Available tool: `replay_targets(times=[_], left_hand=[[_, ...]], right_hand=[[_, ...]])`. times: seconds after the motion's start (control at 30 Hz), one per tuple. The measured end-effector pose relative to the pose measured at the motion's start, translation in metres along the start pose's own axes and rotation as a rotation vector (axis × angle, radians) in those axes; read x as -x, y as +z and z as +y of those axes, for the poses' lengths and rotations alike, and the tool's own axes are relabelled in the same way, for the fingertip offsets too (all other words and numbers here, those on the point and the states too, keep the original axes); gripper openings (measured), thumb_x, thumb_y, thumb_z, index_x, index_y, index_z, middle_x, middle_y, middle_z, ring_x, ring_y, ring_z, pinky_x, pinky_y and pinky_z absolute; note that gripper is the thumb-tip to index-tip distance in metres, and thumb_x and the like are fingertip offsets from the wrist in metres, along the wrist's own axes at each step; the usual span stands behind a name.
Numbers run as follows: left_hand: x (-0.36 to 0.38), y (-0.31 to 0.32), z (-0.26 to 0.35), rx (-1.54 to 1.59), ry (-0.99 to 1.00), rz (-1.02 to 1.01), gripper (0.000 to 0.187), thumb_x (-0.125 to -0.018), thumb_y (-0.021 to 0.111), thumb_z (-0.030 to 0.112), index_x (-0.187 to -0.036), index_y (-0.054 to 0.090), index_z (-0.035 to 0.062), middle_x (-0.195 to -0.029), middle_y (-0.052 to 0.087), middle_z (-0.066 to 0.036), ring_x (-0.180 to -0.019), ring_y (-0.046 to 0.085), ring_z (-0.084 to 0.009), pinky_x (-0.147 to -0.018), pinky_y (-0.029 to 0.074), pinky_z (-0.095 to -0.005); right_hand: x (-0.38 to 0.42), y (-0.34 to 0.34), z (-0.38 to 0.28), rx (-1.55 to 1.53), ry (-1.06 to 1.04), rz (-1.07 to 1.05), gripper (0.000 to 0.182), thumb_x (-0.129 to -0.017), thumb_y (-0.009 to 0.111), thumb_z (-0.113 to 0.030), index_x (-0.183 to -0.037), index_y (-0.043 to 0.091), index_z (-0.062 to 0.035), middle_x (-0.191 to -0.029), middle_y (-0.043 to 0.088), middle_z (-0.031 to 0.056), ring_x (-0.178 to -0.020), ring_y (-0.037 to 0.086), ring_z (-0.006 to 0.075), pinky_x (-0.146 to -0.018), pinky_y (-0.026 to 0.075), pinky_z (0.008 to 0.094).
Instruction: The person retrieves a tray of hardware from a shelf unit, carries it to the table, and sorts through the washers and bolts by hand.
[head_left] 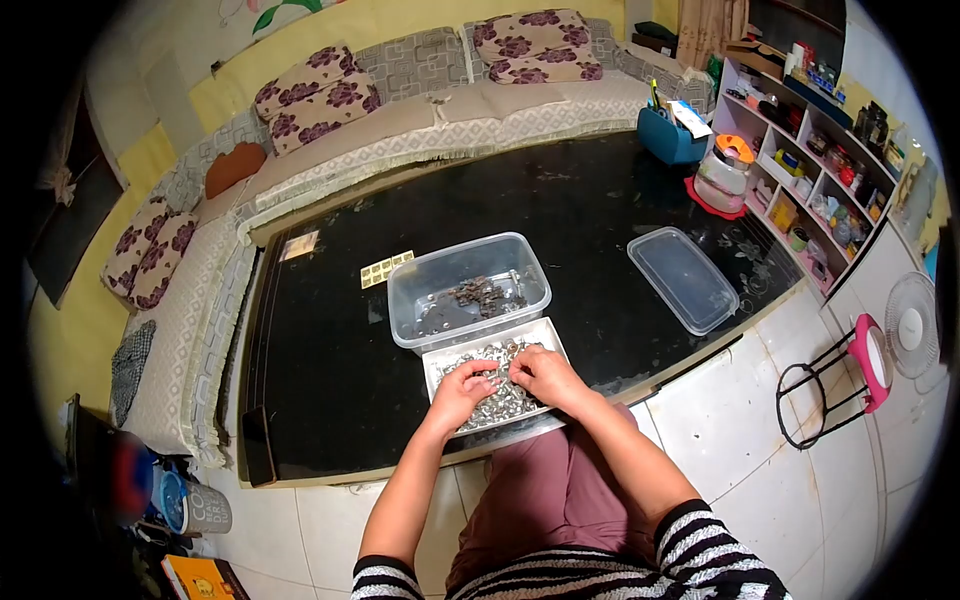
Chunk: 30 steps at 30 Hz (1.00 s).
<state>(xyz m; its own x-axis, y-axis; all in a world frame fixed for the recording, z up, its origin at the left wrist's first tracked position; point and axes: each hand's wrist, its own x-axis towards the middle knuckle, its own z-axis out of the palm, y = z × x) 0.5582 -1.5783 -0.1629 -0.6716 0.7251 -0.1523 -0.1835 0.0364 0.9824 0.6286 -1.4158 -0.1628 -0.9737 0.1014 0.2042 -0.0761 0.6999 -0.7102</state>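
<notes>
A shallow white box [433,378] filled with small shiny metal pieces [507,402] sits at the near edge of the black table. Over its left part is my left hand [460,394], fingers bent and drawn together. My right hand [547,377] faces it over the right part, thumb and fingertips pinched. Whatever the fingertips hold is too small to make out. Just behind the box stands a clear plastic tub [400,322], with a heap of dark brownish small pieces [482,295] on its bottom.
A clear lid [683,280] lies to the right on the table [330,370]. A phone [258,445] is at the left corner. Farther back are a teal holder [668,142] and a jar with an orange lid [722,180]. A pink stool [868,362] stands on the floor at right.
</notes>
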Motion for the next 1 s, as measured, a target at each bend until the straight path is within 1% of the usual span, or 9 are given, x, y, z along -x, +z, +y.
replay_targets(times=[0.1,0.2,0.3,0.37,0.4,0.47,0.57,0.87,1.0], left_hand=[[0.0,0.001,0.002,0.018,0.0,0.027,0.024,-0.08,0.044,-0.004,-0.104,0.047,-0.0021,-0.1,0.051,-0.01,-0.089,0.054,-0.0168,-0.079,0.045,-0.0246],[-0.002,0.001,0.004,0.062,0.008,0.053,0.023,-0.081,0.039,-0.003,-0.103,0.047,-0.0027,-0.103,0.05,-0.011,-0.089,0.054,-0.0185,-0.077,0.046,-0.0262],[-0.001,0.001,0.004,0.07,-0.008,0.071,0.023,-0.082,0.038,-0.001,-0.103,0.046,-0.003,-0.104,0.05,-0.011,-0.089,0.054,-0.019,-0.077,0.046,-0.0271],[-0.001,0.001,0.004,0.071,-0.007,0.068,0.023,-0.082,0.038,0.0,-0.103,0.046,-0.003,-0.104,0.05,-0.011,-0.09,0.054,-0.0192,-0.078,0.045,-0.0275],[-0.001,0.001,0.005,0.083,-0.009,0.066,0.022,-0.082,0.038,-0.001,-0.103,0.046,-0.0022,-0.104,0.05,-0.011,-0.09,0.054,-0.0194,-0.078,0.046,-0.0273],[0.0,0.0,0.006,0.095,-0.012,0.063,0.022,-0.082,0.039,-0.001,-0.103,0.047,-0.0013,-0.104,0.05,-0.011,-0.09,0.054,-0.0197,-0.077,0.046,-0.027],[0.001,0.0,0.007,0.126,-0.009,0.053,0.024,-0.081,0.039,-0.002,-0.104,0.046,-0.0014,-0.106,0.049,-0.011,-0.094,0.052,-0.0208,-0.079,0.045,-0.0287],[0.001,-0.004,0.004,0.199,0.076,0.025,0.027,-0.079,0.039,-0.003,-0.106,0.045,-0.0018,-0.11,0.047,-0.011,-0.102,0.048,-0.0219,-0.085,0.041,-0.0309],[0.0,-0.004,0.002,0.133,0.169,0.019,0.028,-0.075,0.048,-0.005,-0.103,0.047,-0.0017,-0.11,0.047,-0.009,-0.102,0.048,-0.0196,-0.085,0.04,-0.0294]], right_hand=[[0.001,0.001,-0.001,0.012,-0.004,0.041,0.013,-0.073,0.053,-0.015,-0.078,0.055,-0.0023,-0.075,0.055,0.0164,-0.073,0.054,0.031,-0.067,0.042,0.0375],[0.0,0.003,0.0,-0.048,0.025,0.08,0.014,-0.076,0.05,-0.014,-0.077,0.054,-0.0012,-0.077,0.055,0.0166,-0.074,0.054,0.0311,-0.067,0.042,0.0375],[0.001,-0.002,-0.005,-0.194,0.117,0.095,0.014,-0.077,0.048,-0.014,-0.076,0.052,-0.0005,-0.076,0.056,0.0155,-0.07,0.055,0.0292,-0.065,0.043,0.0356],[0.001,-0.005,-0.008,-0.272,0.165,0.063,0.013,-0.079,0.046,-0.012,-0.077,0.049,-0.0004,-0.073,0.055,0.0122,-0.064,0.056,0.0231,-0.061,0.044,0.0317],[0.001,-0.005,-0.008,-0.272,0.165,0.065,0.013,-0.079,0.046,-0.012,-0.077,0.049,-0.0004,-0.073,0.055,0.0122,-0.064,0.056,0.0231,-0.061,0.044,0.0317],[0.002,-0.003,-0.008,-0.385,0.184,0.083,0.013,-0.082,0.044,-0.012,-0.077,0.048,-0.001,-0.068,0.054,0.0076,-0.059,0.056,0.0156,-0.056,0.044,0.0272],[0.002,0.0,-0.004,-0.49,0.18,0.101,0.012,-0.083,0.044,-0.011,-0.078,0.047,-0.0012,-0.067,0.053,0.0047,-0.059,0.056,0.0111,-0.053,0.044,0.024],[0.002,-0.001,-0.002,-0.525,0.19,0.099,0.007,-0.079,0.049,-0.004,-0.084,0.053,-0.001,-0.067,0.055,0.0035,-0.059,0.053,0.0076,-0.055,0.044,0.0211],[0.002,-0.001,0.003,-0.52,0.155,0.087,0.007,-0.078,0.05,-0.003,-0.083,0.054,-0.0006,-0.067,0.056,0.0027,-0.061,0.053,0.0069,-0.057,0.044,0.02]])
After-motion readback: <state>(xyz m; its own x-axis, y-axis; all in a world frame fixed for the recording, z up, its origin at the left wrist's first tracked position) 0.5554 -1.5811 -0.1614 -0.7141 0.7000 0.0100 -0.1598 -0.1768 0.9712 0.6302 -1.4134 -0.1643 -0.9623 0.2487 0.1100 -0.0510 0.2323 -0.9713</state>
